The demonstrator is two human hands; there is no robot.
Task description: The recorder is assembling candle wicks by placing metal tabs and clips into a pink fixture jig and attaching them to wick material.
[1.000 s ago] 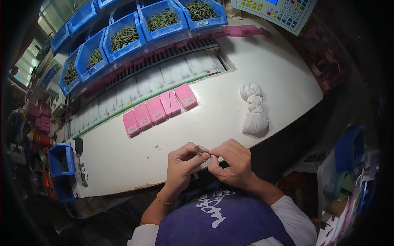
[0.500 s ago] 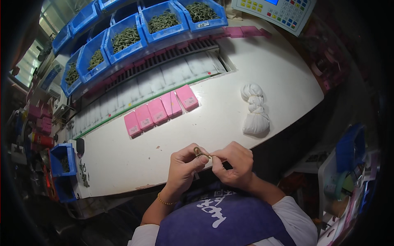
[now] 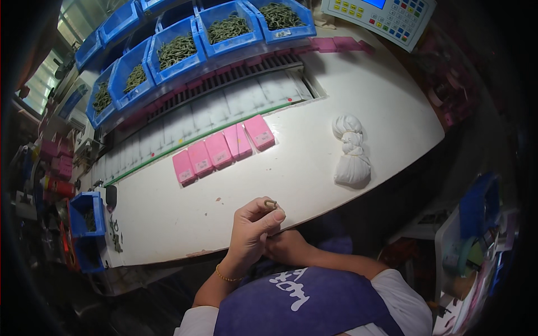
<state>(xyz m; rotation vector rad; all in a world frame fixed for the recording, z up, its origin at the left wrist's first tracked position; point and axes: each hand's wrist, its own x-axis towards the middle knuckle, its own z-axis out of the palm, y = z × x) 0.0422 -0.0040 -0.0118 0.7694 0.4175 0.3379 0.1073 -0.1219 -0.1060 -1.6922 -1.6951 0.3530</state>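
My left hand (image 3: 252,229) is raised over the near edge of the white table (image 3: 314,168). Its thumb and fingertips pinch a small dark metal part (image 3: 271,204). My right hand (image 3: 288,247) sits lower, just below the table edge and close to my body. It is partly tucked behind the left hand, its fingers are curled, and what it holds is hidden. A thin gold bracelet (image 3: 224,276) circles my left wrist.
A row of several pink boxes (image 3: 224,148) lies mid-table. A white knotted cloth bag (image 3: 351,157) lies at the right. Blue bins (image 3: 224,25) of dark parts line the back behind a slotted white tray (image 3: 224,103). A keypad panel (image 3: 386,14) stands back right and a small blue bin (image 3: 87,215) at the left.
Both hands were together on the small part above the table edge. The right hand has since dropped down and back toward my body, leaving the part pinched in the left hand alone.
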